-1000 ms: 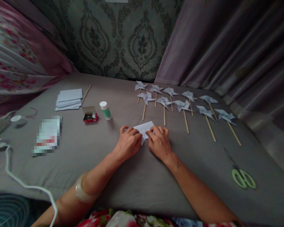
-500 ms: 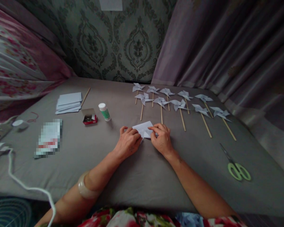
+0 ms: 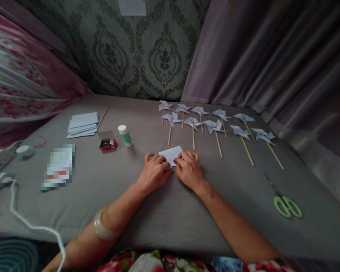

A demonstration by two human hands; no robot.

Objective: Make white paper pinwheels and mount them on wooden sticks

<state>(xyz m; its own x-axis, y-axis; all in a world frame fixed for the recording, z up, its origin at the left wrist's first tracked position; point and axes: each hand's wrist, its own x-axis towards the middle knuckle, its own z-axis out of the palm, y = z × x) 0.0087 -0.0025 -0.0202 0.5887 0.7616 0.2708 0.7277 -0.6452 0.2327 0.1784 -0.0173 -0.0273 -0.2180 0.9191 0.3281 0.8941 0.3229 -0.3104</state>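
Note:
A small white sheet of paper (image 3: 170, 152), partly folded, lies on the grey cloth between my hands. My left hand (image 3: 155, 168) has its fingers curled and closed on the left side of the paper. On the right side, my right hand (image 3: 189, 166) pinches the paper, its fingertips close to those of the left. The lower part of the sheet is hidden under my fingers. Just beyond the hands, several white paper pinwheels (image 3: 193, 122) on wooden sticks lie in two rows.
Left of the hands stand a glue stick (image 3: 125, 135) and an open red box (image 3: 107, 144) of small metal pieces. Farther left are a paper stack (image 3: 82, 124), a wooden stick (image 3: 103, 118), a blurred packet (image 3: 59, 166) and a power strip (image 3: 0, 160). Green-handled scissors (image 3: 287, 206) lie at right.
My right hand lifted slightly off the paper's right side half a second ago and is now back down on it, nearer the left hand. The view has tilted up a little.

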